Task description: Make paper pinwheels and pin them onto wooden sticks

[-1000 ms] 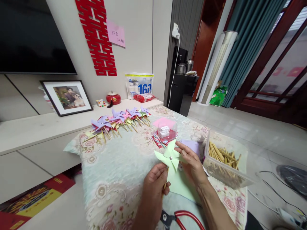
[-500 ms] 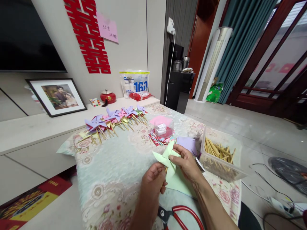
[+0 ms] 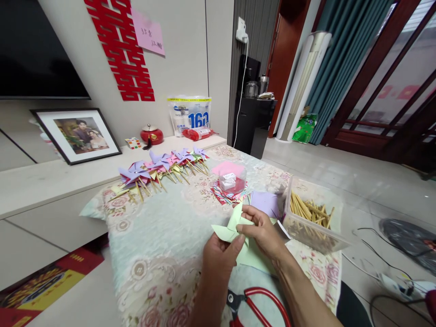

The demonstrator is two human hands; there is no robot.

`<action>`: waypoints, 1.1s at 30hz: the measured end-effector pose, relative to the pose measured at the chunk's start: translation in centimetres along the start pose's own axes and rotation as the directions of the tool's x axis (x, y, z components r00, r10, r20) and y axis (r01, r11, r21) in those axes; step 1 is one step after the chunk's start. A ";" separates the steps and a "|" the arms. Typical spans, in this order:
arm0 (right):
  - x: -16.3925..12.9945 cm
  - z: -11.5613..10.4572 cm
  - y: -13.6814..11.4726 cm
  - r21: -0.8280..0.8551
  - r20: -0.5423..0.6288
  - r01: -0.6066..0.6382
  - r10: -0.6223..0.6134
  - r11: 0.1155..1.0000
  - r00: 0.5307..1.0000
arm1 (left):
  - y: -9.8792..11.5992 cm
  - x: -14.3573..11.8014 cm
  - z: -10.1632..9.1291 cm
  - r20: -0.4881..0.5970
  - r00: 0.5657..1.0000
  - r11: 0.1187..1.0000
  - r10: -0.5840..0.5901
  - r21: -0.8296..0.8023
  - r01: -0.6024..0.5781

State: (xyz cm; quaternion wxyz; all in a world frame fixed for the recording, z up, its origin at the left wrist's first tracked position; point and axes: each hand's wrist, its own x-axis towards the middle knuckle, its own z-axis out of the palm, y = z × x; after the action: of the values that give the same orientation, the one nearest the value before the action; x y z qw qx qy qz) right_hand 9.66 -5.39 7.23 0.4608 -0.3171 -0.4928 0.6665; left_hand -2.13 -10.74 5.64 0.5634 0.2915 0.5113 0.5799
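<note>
Floral cloth (image 3: 163, 236) covers the low table, with a TV shelf (image 3: 51, 181) behind it at left. On the shelf: a framed photo (image 3: 76, 134), a red pot (image 3: 151, 135), a white bag (image 3: 189, 116). A row of finished pinwheels (image 3: 160, 169) lies across the far-left part of the cloth, sticks pointing toward the camera and to the right.

Centre: a small clear tub (image 3: 232, 178) sits on striped paper and a pink sheet, far side of the hands.

Left hand (image 3: 220, 254) is pinched, thumb up against the lower edge of the green pinwheel (image 3: 230, 227); the stick is hidden behind the fingers. Right hand (image 3: 264, 234) is closed over the pinwheel's hub, fingers on the right vanes. Pinwheel is held just above the near cloth, over a green sheet (image 3: 254, 259). Its face tilts up and left; one vane points up-right, another points left. Long axis of the stick: cannot tell.

Versus 1.0 s ago: the hub pin was visible and the face was turned to the camera, with the stick showing below the left fist; now the right hand covers the hub and the face is turned more edge-on, left.

Purple sheet (image 3: 264, 203) lies beside the right hand. Red scissors (image 3: 259, 304) lie at the near edge. Right: a clear box of sticks (image 3: 311, 218).
</note>
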 end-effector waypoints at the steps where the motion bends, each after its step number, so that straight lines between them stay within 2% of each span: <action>1: 0.0 0.1 0.0 -0.004 0.003 -0.003 0.003 1.000 1.000 | -0.1 0.0 -0.1 -0.012 1.000 1.000 -0.005 0.007 0.005; 6: 0.0 -0.2 0.1 -0.041 0.022 0.016 -0.015 0.999 1.000 | -0.1 0.0 -0.4 -0.043 0.999 0.998 0.008 -0.068 -0.011; 11: 0.2 -1.0 0.5 -0.073 -0.073 0.100 -0.105 0.992 0.992 | 0.5 0.0 -0.7 -0.032 0.999 0.972 -0.033 -0.234 0.025; 14: 0.2 -1.0 0.6 -0.165 -0.081 0.172 -0.187 0.971 0.979 | 0.9 0.2 -0.8 0.004 0.999 0.941 -0.045 -0.335 0.044; 17: 0.1 -0.6 0.5 -0.331 -0.035 0.275 -0.303 0.902 0.952 | 1.1 0.2 -0.9 0.048 0.997 0.910 -0.055 -0.410 0.070; 20: 0.0 -0.2 0.4 -0.491 0.036 0.375 -0.411 0.787 0.911 | 1.1 0.2 -1.0 0.049 0.997 0.915 -0.060 -0.397 0.075; 23: -0.1 -0.1 0.5 -0.565 0.080 0.419 -0.458 0.711 0.885 | 1.1 0.1 -0.9 0.036 0.998 0.923 -0.060 -0.379 0.069; 26: -0.1 -0.2 0.6 -0.584 0.090 0.426 -0.467 0.691 0.880 | 1.2 0.0 -0.8 0.041 0.998 0.919 -0.043 -0.391 0.056; 33: -0.2 0.0 0.4 -0.563 0.104 0.430 -0.456 0.706 0.884 | 1.1 0.0 -0.8 0.031 0.999 0.926 -0.042 -0.375 0.050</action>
State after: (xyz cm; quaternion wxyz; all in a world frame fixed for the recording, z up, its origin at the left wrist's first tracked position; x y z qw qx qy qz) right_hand 9.63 -5.62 6.81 0.5008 -0.3269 -0.7208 0.3504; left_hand -3.20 -10.79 6.41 0.6280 0.1726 0.3910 0.6504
